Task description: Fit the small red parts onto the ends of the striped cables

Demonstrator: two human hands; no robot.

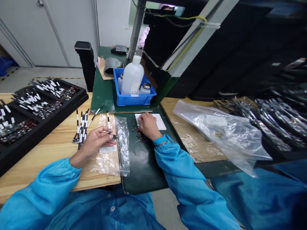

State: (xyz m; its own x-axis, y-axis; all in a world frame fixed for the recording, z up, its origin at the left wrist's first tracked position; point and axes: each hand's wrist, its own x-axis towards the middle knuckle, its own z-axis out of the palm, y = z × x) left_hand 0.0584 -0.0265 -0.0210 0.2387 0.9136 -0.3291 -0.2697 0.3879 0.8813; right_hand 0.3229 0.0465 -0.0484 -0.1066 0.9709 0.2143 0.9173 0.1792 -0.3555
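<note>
My left hand (99, 139) pinches a small circuit board (114, 137) with a black-and-white flex strip (108, 122) standing up from it. Close to that hand, a bunch of similar strip boards (82, 127) lies on the wooden table. My right hand (148, 125) is down on the green mat, its fingers closed together at a scatter of tiny dark and light parts (139, 132). Whatever its fingertips hold, if anything, is hidden. A white paper sheet (161, 122) lies partly beneath this hand.
Black trays (45, 123) of boards stand at left. A blue bin (134, 100) holds a large white bottle (132, 76) and small dispenser bottles. Clear plastic bags (123, 147) lie between my hands, and a larger bag (216, 124) lies at right. A blue-clothed person (261, 195) is at right.
</note>
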